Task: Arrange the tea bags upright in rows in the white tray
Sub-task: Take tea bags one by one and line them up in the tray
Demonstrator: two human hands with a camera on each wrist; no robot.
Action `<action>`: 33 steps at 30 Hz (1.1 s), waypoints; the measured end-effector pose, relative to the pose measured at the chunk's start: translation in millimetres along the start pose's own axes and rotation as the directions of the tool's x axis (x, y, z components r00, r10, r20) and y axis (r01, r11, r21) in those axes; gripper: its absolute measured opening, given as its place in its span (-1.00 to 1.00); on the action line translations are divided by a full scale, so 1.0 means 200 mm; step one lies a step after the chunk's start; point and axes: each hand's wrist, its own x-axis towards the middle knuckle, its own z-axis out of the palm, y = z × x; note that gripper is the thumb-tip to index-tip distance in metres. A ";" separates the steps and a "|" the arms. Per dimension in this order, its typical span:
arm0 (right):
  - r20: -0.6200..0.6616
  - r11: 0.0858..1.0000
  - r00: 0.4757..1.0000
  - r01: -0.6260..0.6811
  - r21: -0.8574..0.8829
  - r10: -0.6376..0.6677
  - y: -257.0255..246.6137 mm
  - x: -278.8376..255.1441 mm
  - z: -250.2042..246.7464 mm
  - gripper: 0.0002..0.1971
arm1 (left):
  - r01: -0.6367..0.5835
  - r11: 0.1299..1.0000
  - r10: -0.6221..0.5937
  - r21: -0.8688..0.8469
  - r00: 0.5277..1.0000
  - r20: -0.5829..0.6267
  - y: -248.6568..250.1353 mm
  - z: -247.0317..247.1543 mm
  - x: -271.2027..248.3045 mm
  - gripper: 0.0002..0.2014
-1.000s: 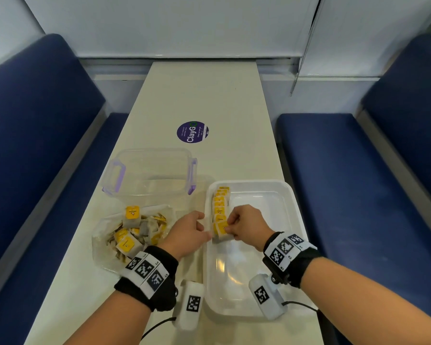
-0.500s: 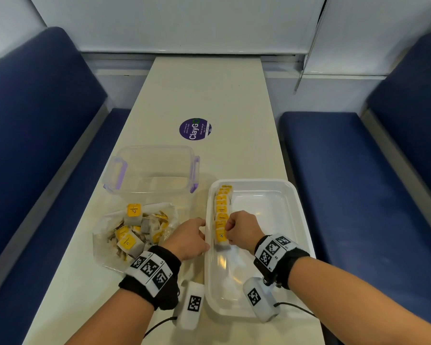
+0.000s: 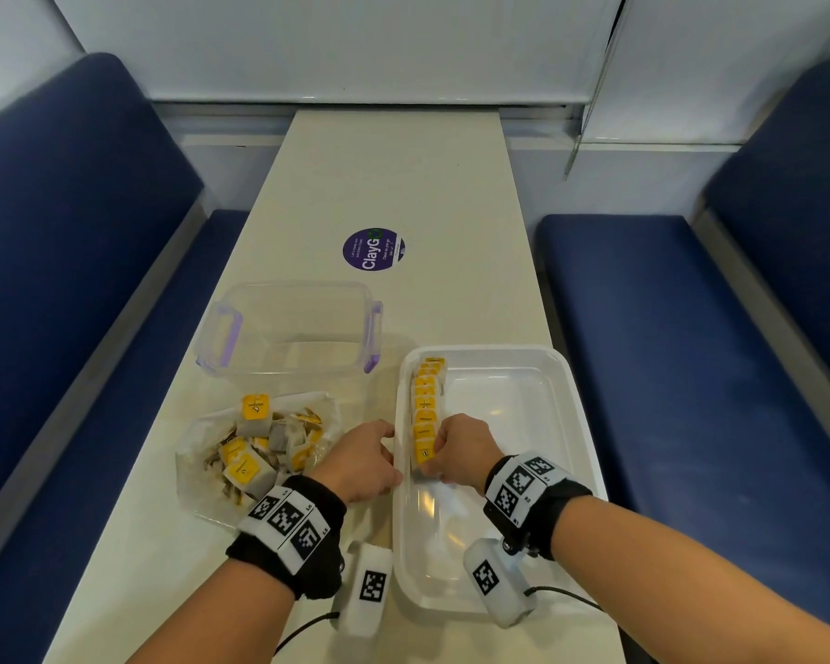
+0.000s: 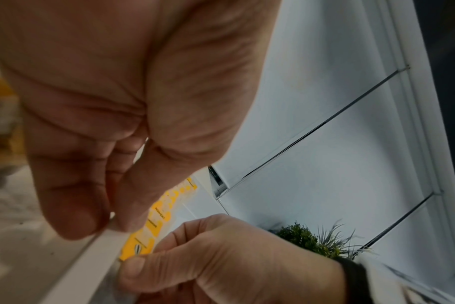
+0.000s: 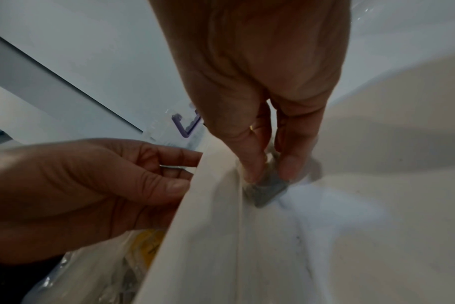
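Head view: a shallow white plastic tray holds one row of yellow-tagged paper tea bags standing along its left wall. The right hand pinches the nearest tea bag at the row's near end. The left hand, outside that wall, grips the tray's rim.

Left wrist view: thumb and fingers clamp the rim.

Right wrist view: fingertips squeeze the bag's base — best pressed snug against its neighbour, upright, before letting go.

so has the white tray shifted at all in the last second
no. the white tray keeps its far left corner just right of the clear container and its purple latch, as before. only the camera has shifted a little.
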 end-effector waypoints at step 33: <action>0.331 0.514 0.789 0.596 -0.617 -0.517 -0.72 0.03 0.42 -0.28 | 0.302 0.916 -0.390 -0.263 0.822 -0.415 -0.55 -0.58 -0.21 -0.36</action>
